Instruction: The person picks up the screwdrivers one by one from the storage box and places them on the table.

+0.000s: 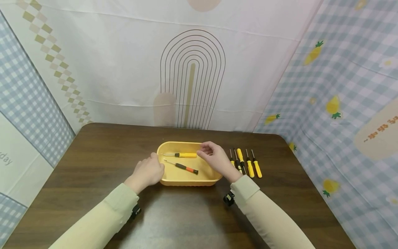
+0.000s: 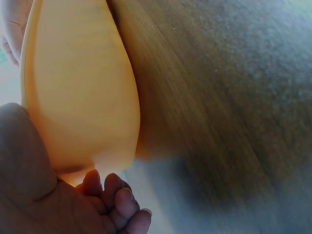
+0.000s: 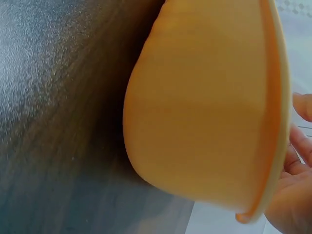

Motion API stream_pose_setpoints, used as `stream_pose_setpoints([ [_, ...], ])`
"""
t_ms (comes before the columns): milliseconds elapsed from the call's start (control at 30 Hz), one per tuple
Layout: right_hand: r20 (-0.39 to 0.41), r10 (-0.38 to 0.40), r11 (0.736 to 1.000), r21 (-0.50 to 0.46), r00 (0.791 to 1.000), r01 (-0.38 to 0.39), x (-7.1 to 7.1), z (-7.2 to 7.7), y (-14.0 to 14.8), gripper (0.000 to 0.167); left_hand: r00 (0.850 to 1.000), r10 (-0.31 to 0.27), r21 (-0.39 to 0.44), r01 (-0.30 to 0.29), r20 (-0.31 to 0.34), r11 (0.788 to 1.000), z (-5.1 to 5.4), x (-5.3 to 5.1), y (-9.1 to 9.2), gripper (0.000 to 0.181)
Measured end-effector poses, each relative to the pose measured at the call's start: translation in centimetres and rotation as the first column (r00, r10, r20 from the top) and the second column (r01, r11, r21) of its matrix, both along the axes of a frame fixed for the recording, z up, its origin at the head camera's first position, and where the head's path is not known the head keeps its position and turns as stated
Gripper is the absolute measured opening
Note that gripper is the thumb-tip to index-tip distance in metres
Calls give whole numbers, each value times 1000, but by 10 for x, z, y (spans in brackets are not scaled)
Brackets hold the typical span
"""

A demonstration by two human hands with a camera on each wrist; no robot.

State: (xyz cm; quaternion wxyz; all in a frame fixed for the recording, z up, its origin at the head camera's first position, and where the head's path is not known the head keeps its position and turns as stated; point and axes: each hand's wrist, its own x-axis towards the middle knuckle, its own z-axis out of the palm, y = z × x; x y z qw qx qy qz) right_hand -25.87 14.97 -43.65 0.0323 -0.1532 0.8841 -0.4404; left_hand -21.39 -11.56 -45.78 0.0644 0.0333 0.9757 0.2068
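Note:
A yellow plastic basin (image 1: 189,182) stands on the table with two screwdrivers inside. One, a screwdriver with a yellow handle (image 1: 188,155), lies along the far side, its shaft to the left. Nearer me, a black and orange screwdriver (image 1: 186,168) lies slantwise, its tip toward the upper left. My left hand (image 1: 146,173) grips the basin's left end; the left wrist view shows its fingers curled at the basin wall (image 2: 83,87). Over the basin's right end hovers my right hand (image 1: 216,159), thumb and fingers apart, close to the yellow handle's end. Nothing shows between them.
Right of the basin, several screwdrivers lie side by side on the table, among them a yellow-handled screwdriver (image 1: 257,168) at the outer end. The dark wooden table (image 1: 183,211) ends at a white patterned cloth (image 1: 124,69) behind; checked cloth (image 1: 342,86) hangs at the right.

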Motion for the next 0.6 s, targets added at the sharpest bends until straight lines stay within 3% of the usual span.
stream_pose_setpoints([
  [600,43,82,993,81,996,-86,1,-10,-23,34,1000,-3,-6,3,-11,1000,0,0,0,34],
])
